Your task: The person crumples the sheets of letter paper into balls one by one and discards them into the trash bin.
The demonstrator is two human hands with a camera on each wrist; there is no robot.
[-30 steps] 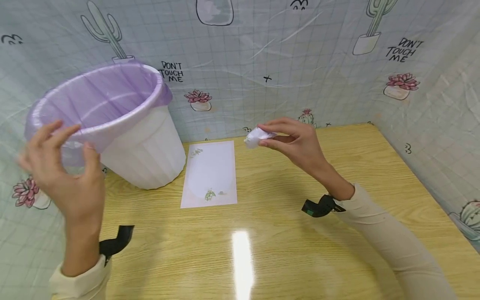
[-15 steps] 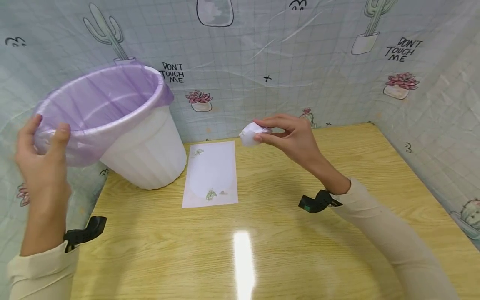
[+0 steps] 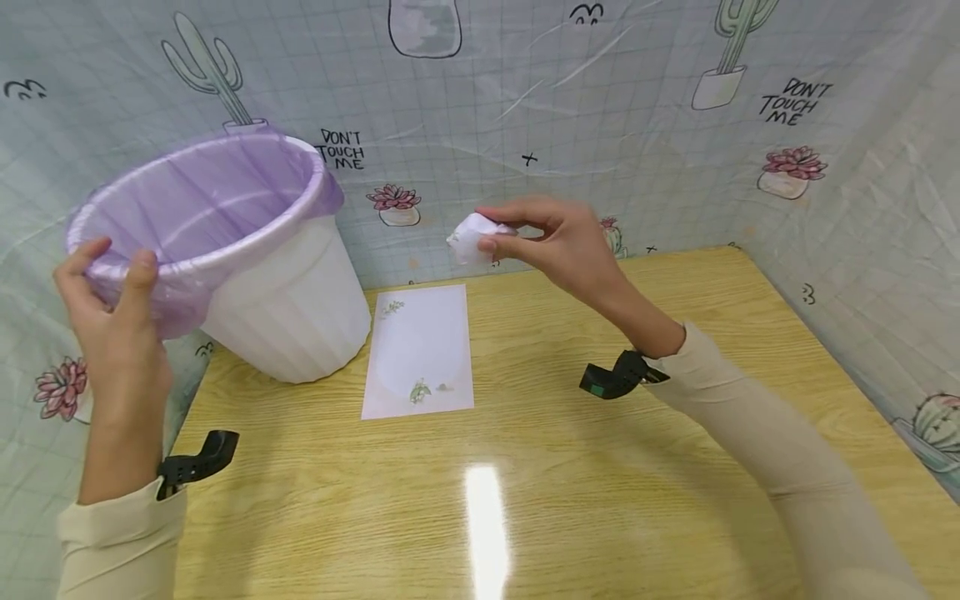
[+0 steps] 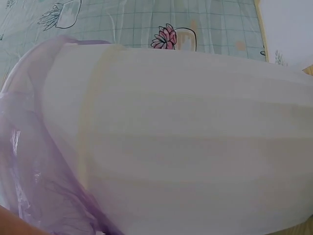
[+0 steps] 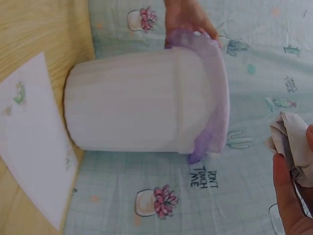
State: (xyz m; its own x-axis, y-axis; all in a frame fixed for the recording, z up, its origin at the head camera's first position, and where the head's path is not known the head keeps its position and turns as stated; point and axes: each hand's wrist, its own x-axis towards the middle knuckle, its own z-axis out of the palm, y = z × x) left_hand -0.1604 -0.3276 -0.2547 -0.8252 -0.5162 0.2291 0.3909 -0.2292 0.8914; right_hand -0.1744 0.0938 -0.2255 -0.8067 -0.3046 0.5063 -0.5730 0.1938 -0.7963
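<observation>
A white ribbed trash bin [image 3: 292, 292] stands at the left of the table, lined with a purple plastic bag [image 3: 180, 308] folded over its rim. My left hand [image 3: 123, 342] grips the near-left rim through the bag, fingertips over the edge. In the left wrist view the bin's side fills most of the picture. Held up above the table, my right hand [image 3: 562, 242] pinches a crumpled piece of paper [image 3: 471, 237] between thumb and fingers. The right wrist view shows the same crumpled paper [image 5: 293, 142] at its right edge, apart from the bin.
A flat sheet of paper [image 3: 420, 350] with printed green plants lies on the wooden table [image 3: 360, 500], right of the bin. Behind the table hangs a cactus-patterned cloth [image 3: 600, 158], which also covers both sides.
My left hand has come to the bin's rim and taken hold of it. My right hand has moved left and upward with the crumpled paper.
</observation>
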